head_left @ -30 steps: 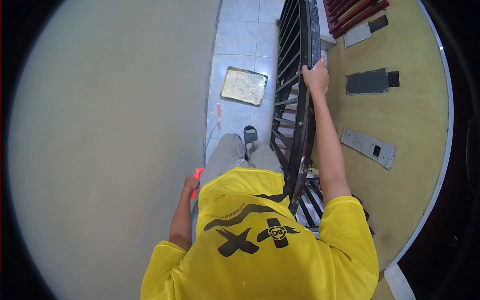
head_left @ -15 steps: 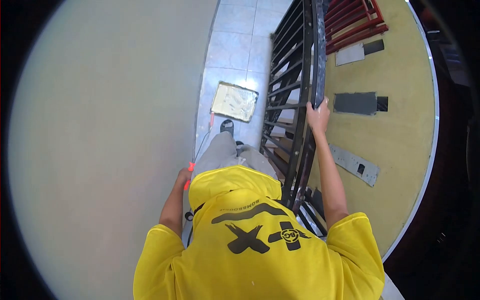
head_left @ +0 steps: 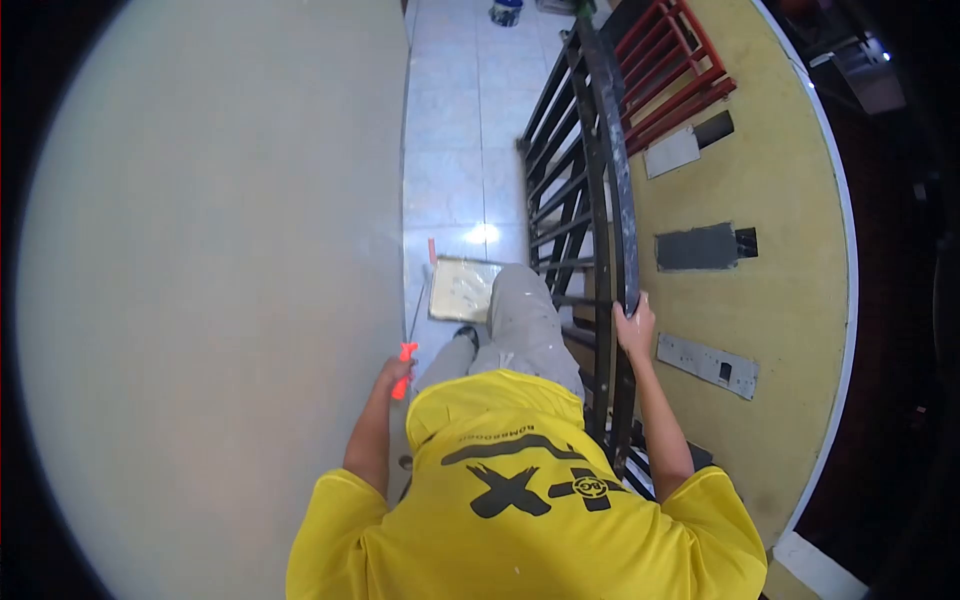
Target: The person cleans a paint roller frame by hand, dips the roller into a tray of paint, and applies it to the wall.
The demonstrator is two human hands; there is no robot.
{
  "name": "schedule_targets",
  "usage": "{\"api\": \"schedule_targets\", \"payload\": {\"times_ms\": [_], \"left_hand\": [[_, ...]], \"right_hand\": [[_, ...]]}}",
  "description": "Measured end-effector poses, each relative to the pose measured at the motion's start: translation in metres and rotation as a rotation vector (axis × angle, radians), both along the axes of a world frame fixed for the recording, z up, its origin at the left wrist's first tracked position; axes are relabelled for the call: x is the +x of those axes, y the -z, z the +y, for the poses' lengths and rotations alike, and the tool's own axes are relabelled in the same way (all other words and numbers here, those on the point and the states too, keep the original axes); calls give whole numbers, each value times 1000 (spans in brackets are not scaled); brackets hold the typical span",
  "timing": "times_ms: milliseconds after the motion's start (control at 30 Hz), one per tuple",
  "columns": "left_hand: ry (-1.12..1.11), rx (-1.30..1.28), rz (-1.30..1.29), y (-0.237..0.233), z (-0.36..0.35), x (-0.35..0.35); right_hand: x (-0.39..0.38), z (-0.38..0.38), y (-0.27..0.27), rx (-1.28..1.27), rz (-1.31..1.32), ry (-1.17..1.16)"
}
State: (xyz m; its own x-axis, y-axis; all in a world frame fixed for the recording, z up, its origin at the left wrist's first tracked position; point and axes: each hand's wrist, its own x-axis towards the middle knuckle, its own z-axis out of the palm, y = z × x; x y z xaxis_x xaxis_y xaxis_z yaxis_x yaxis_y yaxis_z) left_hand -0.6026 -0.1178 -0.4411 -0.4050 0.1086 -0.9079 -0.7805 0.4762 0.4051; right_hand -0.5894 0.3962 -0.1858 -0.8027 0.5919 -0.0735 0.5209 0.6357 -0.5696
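Observation:
My left hand (head_left: 394,371) is wrapped round the orange handle of a paint roller (head_left: 408,350), low beside the wall on the left. The roller's thin metal rod runs forward to a small pinkish sleeve (head_left: 432,250), just past the far left corner of a paint tray (head_left: 455,319). Cream paint covers the tray, which lies on the tiles in front of me, partly hidden by my leg. On the other side, my right hand (head_left: 635,330) grips the top rail of a black metal railing (head_left: 626,220). White smears mark that hand.
A plain pale wall (head_left: 230,300) borders the left side. Beyond the railing, a yellowish surface (head_left: 790,300) carries grey patches and a red metal grille (head_left: 670,70). Ahead on the tiled floor (head_left: 445,120) stands a dark blue bucket (head_left: 506,12). Stair treads show through the bars.
I have stepped forward, so the tray appears closer and one leg now overlaps it. The roller has moved forward past the tray's far corner. My right hand still grips the rail, nearer my body.

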Motion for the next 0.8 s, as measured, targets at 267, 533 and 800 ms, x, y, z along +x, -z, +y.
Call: {"api": "schedule_targets", "payload": {"times_ms": [267,533,800], "left_hand": [[-101,23,-56,-33,24,-93],[185,-206,147,-48,69,-238],[38,-85,-176,-115,119,-435]], "right_hand": [[-44,50,45,35,-44,163],[-323,107,-23,90,424,124],[-535,109,-62,13,481,-153]]}}
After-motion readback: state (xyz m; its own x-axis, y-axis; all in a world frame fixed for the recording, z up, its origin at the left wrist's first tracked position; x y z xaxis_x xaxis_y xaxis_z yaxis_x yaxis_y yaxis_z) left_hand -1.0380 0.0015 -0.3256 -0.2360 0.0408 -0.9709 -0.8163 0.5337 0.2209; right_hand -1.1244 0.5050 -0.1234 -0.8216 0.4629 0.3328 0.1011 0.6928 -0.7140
